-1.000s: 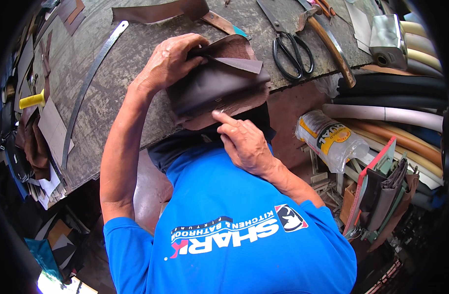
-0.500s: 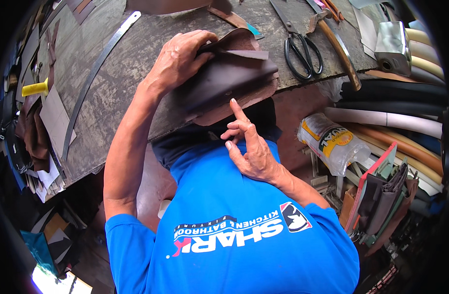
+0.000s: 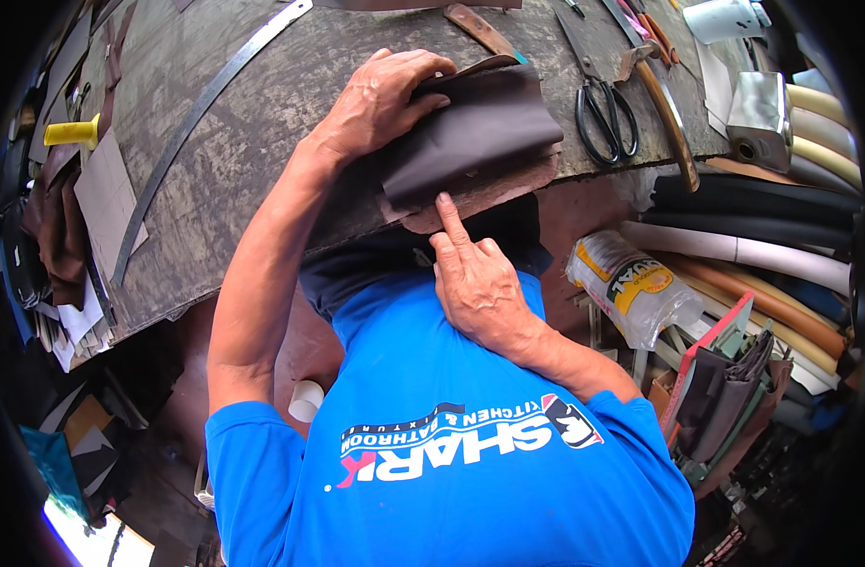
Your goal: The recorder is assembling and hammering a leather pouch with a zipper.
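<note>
The leather piece lies at the near edge of the workbench, right in front of the person, with its lower margin reaching out over that edge. It's a dark brown, nearly black folded thing, smooth with a soft sheen on the upper panel, which slopes down toward the person. Below that panel runs a paler, reddish-brown strip, rough and fuzzy, with a rounded corner at the right. Near the panel's lower edge I can make out a small light mark, too tiny to tell more.

The left hand pinches the upper left edge of the leather between thumb and fingers. The right hand has its index finger stretched straight out, tip at the lower edge of the dark panel, the other fingers curled in, gripping nothing.

As for lettering, the blue shirt carries big white capitals with one in red, upside down from here, smaller lines of print beside them, and a black-and-white emblem edged in red. Off to the right, a clear plastic bag bears a yellow, white and dark printed label.
</note>
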### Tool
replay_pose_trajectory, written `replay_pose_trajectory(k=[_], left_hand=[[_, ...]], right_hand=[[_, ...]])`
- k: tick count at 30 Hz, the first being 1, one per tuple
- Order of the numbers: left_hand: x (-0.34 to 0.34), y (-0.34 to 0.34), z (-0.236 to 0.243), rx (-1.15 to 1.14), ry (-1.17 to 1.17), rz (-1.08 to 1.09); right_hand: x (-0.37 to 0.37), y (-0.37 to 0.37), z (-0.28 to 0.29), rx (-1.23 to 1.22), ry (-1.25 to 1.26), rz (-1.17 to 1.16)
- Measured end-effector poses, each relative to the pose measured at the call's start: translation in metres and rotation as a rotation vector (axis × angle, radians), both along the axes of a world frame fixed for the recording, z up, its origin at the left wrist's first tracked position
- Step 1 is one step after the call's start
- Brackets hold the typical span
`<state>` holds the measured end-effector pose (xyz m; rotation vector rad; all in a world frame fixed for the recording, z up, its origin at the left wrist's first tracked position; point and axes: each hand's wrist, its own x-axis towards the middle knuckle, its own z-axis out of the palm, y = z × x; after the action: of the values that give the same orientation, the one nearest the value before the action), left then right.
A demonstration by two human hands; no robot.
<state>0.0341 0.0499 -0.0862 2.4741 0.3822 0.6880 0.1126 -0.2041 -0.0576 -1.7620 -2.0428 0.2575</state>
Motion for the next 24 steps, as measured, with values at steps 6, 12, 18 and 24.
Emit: replay_pose_trajectory(k=[6,12,18,24], left_hand=[[-0.002,0.001,-0.002,0.0,0.026,0.007],[0.001,0.002,-0.001,-0.008,0.027,0.013],[0.004,0.002,0.008,-0.038,-0.001,-0.014],[-0.019,-0.031,0.034,-0.336,0.057,0.25]], right_hand=[[-0.006,0.005,0.005,-0.034,-0.139,0.133],[0.0,0.009,0.003,0.034,0.013,0.059],[0.02,0.001,0.009,0.125,0.324,0.126],[0.191,-0.023,0.031,0.381,0.097,-0.579]])
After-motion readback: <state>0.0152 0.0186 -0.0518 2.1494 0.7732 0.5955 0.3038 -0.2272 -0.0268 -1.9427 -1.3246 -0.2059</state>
